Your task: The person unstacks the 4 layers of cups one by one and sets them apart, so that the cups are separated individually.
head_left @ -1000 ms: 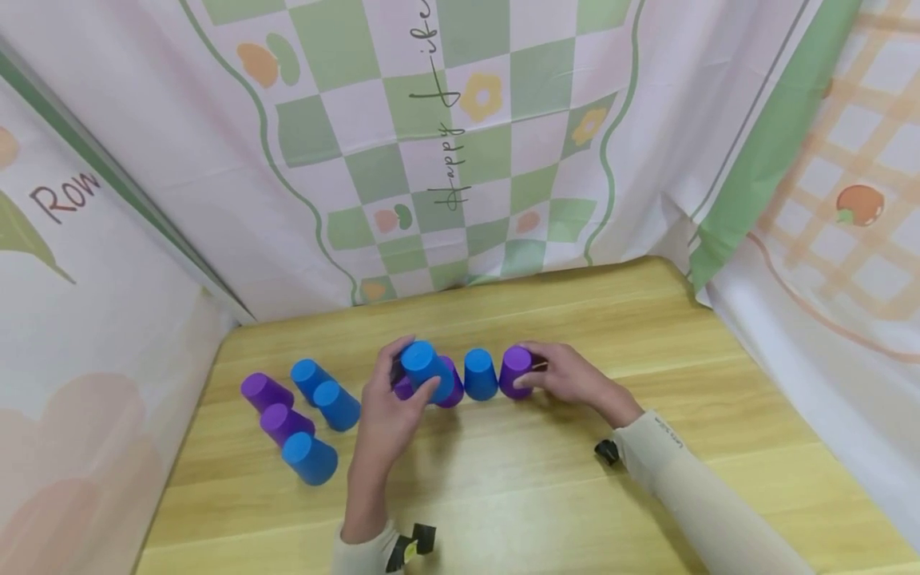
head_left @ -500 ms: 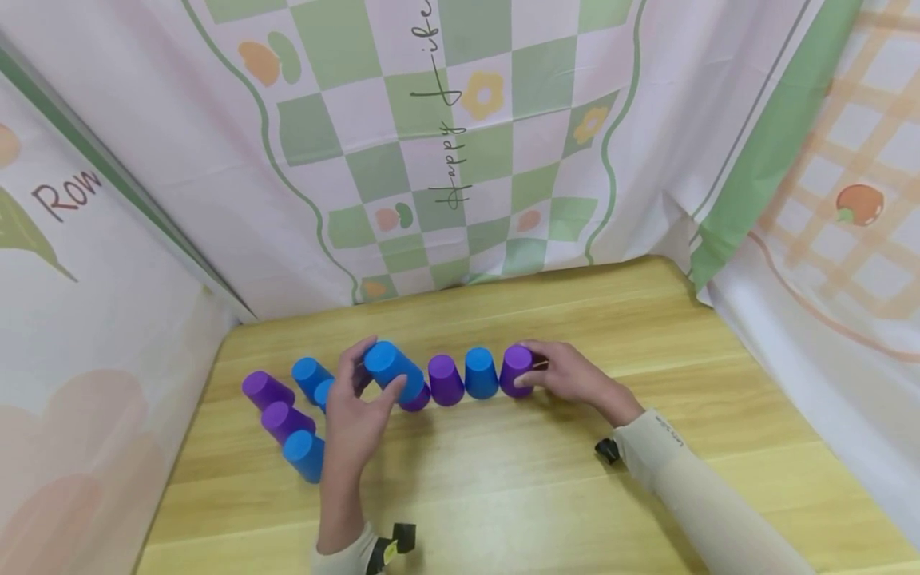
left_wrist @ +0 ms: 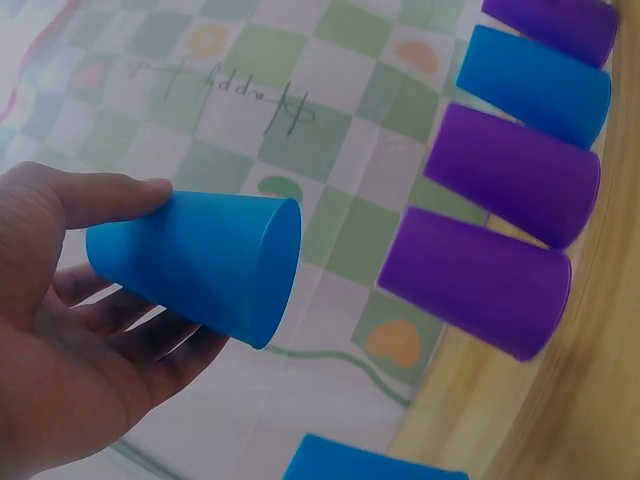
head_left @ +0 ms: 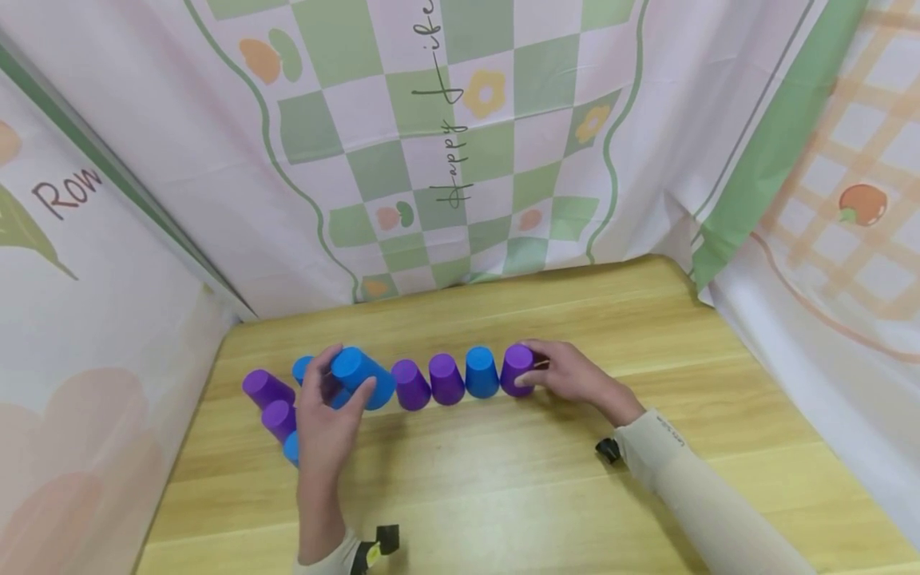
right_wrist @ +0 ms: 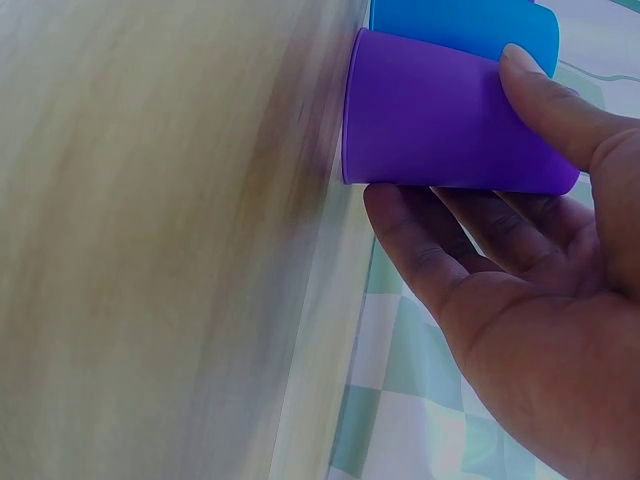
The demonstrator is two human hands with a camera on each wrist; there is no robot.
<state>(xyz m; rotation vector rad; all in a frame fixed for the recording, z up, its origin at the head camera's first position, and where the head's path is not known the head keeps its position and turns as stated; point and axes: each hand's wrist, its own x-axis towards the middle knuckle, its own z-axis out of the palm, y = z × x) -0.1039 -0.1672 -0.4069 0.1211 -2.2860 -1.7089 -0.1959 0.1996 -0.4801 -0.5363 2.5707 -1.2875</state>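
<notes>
My left hand (head_left: 327, 435) holds an upside-down blue cup (head_left: 368, 382) between thumb and fingers, raised above the table at the left end of a row. In the left wrist view that blue cup (left_wrist: 195, 262) has its wide rim toward the table. The row beside it has a purple cup (head_left: 410, 386), another purple cup (head_left: 447, 381) and a blue cup (head_left: 481, 374), all mouth down. At the row's right end my right hand (head_left: 571, 375) grips a purple cup (head_left: 514, 372), thumb in front and fingers behind. In the right wrist view this purple cup (right_wrist: 440, 120) stands against its blue neighbour.
On the left stand more upturned cups: a purple cup (head_left: 264, 387), a second purple cup (head_left: 279, 418), a blue cup (head_left: 291, 449) and a blue cup (head_left: 303, 368), partly hidden by my left hand. A patterned curtain (head_left: 474, 184) hangs behind the wooden table (head_left: 503, 487).
My left hand has carried the blue cup leftward, from over the purple cups to the row's left end, uncovering those cups. The right hand stays on its purple cup.
</notes>
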